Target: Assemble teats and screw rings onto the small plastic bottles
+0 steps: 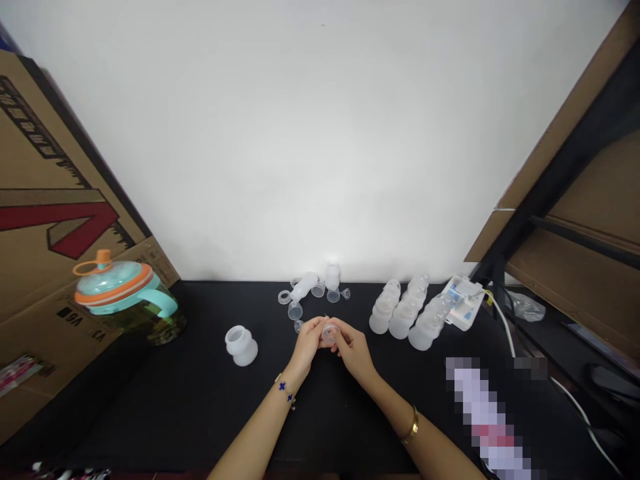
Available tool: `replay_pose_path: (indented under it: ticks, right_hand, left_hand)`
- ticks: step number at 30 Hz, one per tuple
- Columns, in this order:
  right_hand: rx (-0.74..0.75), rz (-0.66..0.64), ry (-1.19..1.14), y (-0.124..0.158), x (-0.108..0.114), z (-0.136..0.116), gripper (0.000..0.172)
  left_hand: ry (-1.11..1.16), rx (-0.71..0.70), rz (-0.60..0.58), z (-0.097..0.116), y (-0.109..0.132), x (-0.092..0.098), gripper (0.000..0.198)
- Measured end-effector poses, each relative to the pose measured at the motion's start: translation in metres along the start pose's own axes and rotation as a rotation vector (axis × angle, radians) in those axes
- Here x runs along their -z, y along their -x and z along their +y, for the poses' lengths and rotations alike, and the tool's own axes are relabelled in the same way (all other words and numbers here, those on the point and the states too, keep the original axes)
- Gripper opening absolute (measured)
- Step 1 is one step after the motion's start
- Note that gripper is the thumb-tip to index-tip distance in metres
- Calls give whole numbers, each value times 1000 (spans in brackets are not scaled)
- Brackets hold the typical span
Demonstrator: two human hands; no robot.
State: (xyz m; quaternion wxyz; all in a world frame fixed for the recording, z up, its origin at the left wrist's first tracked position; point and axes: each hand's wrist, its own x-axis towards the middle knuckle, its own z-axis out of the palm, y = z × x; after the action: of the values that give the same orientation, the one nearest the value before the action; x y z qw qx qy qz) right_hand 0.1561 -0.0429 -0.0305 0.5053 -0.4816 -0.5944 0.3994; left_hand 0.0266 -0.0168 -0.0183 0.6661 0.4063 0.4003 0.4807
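Both hands meet at the middle of the black table (175,400). The left hand (309,337) and right hand (353,347) each pinch a small clear part (329,333) between fingertips, grip narrow, fingers closed on it. The part sits between the two hands, just above the table; its exact form cannot be told.

- At 12 o'clock from the hands, near: loose clear parts (315,290), one tube lying on its side.
- At 2 o'clock: rows of frosted bottles (405,310), upright and touching one another.
- Beyond them, at 2 o'clock: a white packet (463,300) with a white cable (505,333) running from it.
- At 9 o'clock, apart: a white collar (241,345).
- At 10 o'clock, well apart: a jug (125,297) with a teal lid, just beside a cardboard box (45,220).
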Motion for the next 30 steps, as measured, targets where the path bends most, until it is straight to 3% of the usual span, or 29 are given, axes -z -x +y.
replay_pose_path:
  ticks: [30]
  right_hand:
    - [13,40,13,1,-2,3,38]
  left_hand:
    - [-28,-43,6,1,1,-2,42]
